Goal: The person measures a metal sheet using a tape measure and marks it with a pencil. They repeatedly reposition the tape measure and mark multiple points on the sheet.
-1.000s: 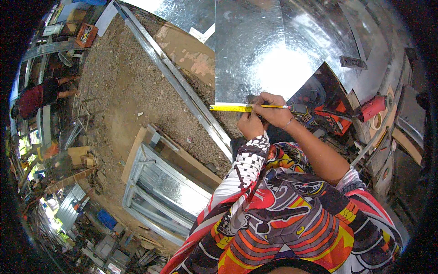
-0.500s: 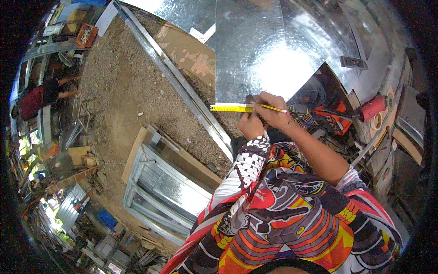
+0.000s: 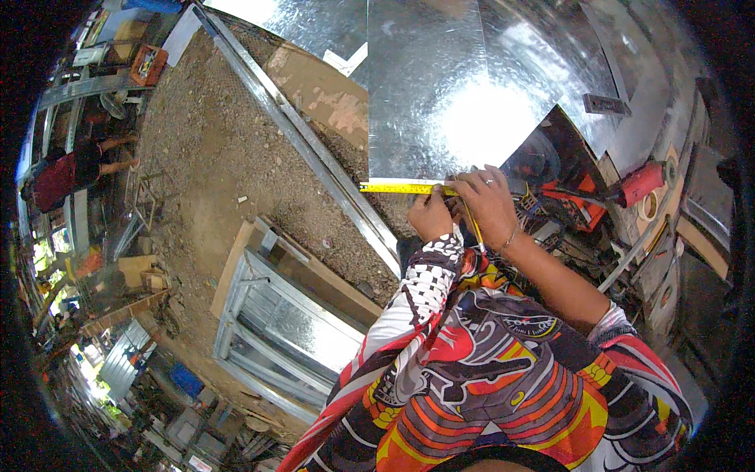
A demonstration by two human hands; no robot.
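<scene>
A shiny galvanized metal sheet [image 3: 417, 102] lies in front of me. Along its near edge stretches the yellow blade of a tape measure [image 3: 393, 189]. My left hand [image 3: 430, 217] is closed, pinching the blade near the sheet's edge. Beside it on the right, my right hand [image 3: 489, 206] rests with bent fingers at the blade's right end. A slim yellow pencil [image 3: 474, 228] sticks out below the right hand, held in its fingers and pointing back toward me. The tape's case is hidden behind my hands.
Long metal profiles [image 3: 299, 130] run diagonally over gravelly ground at left. A metal frame [image 3: 287, 330] lies nearer. Right of the sheet are a red-orange case [image 3: 578, 206] and a red cylinder [image 3: 641, 186]. A person [image 3: 59, 181] bends over at far left.
My right hand has turned and spread over the blade's right end. The pencil has swung from pointing sideways to pointing down toward me. My left hand stays nearly in place.
</scene>
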